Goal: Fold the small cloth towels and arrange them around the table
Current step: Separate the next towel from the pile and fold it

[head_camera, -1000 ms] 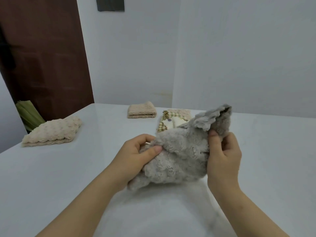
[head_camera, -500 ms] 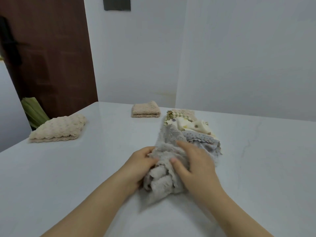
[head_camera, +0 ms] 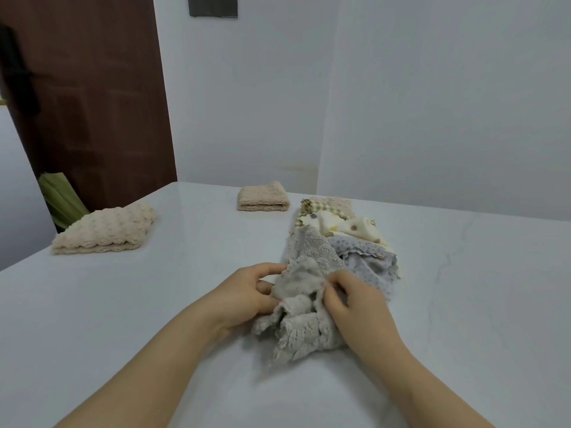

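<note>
We see the crumpled grey fluffy towel (head_camera: 304, 307) lying on the white counter (head_camera: 139, 304) directly in front of the person, between the two hands. The left hand (head_camera: 244, 296) pinches the left edge of the grey fluffy towel with its fingers. The right hand (head_camera: 355, 307) has its fingers curled into the right side, so both hands are grasping the same towel and neither is released. The long axis of the towel runs away from the person, from the loose bunched end near the wrists to the flatter far end. That far end rests against the pile of unfolded cloths (head_camera: 349, 239), where we can see a grey dotted cloth (head_camera: 367, 267), a cream printed cloth (head_camera: 346, 227) and a checked cloth (head_camera: 327, 205) behind them. We judge that the step in hand is to spread the towel flat before the first fold. For this the hands must pull apart sideways, across the long axis, and both are equally near, one on each side. The risk, in our opinion, is that the far end drags the grey dotted cloth with it. Two towels already lie folded: a folded beige plush towel (head_camera: 262, 199) at the far edge and a folded cream bubbled towel (head_camera: 105, 233) at the left edge, both well apart from the hands.
</note>
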Action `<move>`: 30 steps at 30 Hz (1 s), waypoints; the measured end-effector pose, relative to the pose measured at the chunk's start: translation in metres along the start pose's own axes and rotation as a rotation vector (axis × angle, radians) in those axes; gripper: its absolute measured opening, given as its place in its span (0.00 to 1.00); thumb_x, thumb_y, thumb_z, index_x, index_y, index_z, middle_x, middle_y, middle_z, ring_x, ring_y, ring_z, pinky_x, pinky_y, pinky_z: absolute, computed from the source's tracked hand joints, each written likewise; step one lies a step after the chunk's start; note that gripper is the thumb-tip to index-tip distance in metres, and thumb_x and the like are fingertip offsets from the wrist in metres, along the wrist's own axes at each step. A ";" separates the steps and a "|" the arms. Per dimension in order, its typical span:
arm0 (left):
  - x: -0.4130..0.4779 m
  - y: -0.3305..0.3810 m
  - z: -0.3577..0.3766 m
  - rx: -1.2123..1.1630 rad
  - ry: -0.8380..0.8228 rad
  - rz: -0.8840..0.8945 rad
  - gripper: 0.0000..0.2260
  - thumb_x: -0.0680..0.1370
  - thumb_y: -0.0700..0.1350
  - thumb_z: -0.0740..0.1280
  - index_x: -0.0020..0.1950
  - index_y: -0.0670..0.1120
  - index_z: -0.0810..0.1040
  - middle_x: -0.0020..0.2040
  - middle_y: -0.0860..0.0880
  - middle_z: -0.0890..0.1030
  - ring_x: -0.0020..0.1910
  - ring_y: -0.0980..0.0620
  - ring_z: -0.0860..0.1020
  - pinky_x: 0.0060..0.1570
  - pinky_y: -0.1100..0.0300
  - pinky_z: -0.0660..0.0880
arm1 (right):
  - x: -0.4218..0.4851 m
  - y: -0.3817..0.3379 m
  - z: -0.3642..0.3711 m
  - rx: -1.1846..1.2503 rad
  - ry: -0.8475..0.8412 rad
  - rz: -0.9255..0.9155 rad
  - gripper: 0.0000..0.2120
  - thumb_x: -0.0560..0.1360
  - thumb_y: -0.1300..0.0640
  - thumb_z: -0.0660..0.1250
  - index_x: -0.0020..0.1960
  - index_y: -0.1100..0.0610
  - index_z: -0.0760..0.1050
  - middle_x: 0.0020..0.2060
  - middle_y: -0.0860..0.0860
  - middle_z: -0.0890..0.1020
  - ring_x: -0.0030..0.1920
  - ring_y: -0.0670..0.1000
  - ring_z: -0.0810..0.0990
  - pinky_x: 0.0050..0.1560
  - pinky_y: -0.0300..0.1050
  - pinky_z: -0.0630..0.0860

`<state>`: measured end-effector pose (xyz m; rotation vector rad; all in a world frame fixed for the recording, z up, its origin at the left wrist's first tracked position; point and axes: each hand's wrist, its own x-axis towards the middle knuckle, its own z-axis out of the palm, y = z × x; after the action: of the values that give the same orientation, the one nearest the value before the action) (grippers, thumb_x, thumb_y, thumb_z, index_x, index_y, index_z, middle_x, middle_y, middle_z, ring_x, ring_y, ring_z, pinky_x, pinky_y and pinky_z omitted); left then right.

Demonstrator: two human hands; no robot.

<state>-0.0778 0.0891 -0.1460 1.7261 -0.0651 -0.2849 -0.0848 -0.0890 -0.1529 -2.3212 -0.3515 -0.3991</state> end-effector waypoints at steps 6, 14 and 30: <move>-0.003 0.004 -0.017 0.265 0.114 -0.013 0.21 0.72 0.28 0.60 0.57 0.51 0.72 0.39 0.47 0.78 0.32 0.51 0.75 0.33 0.62 0.72 | 0.017 0.021 -0.018 0.490 0.413 0.355 0.09 0.77 0.61 0.58 0.39 0.55 0.72 0.37 0.49 0.77 0.41 0.51 0.75 0.46 0.44 0.71; -0.017 0.010 -0.049 0.486 -0.096 -0.186 0.16 0.73 0.42 0.69 0.58 0.54 0.70 0.29 0.56 0.74 0.28 0.57 0.70 0.32 0.64 0.66 | 0.023 0.046 -0.033 0.730 0.542 0.682 0.11 0.78 0.61 0.55 0.59 0.53 0.65 0.50 0.55 0.73 0.37 0.51 0.72 0.35 0.44 0.70; 0.004 0.006 0.004 1.418 -0.027 0.156 0.20 0.78 0.62 0.51 0.69 0.61 0.62 0.70 0.57 0.64 0.68 0.52 0.62 0.62 0.54 0.60 | 0.014 0.038 -0.013 0.188 0.212 0.243 0.26 0.70 0.61 0.70 0.64 0.52 0.66 0.62 0.49 0.67 0.55 0.43 0.65 0.55 0.38 0.62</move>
<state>-0.0745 0.0836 -0.1415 3.0945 -0.5185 -0.1241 -0.0604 -0.1225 -0.1621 -2.0839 -0.0023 -0.4645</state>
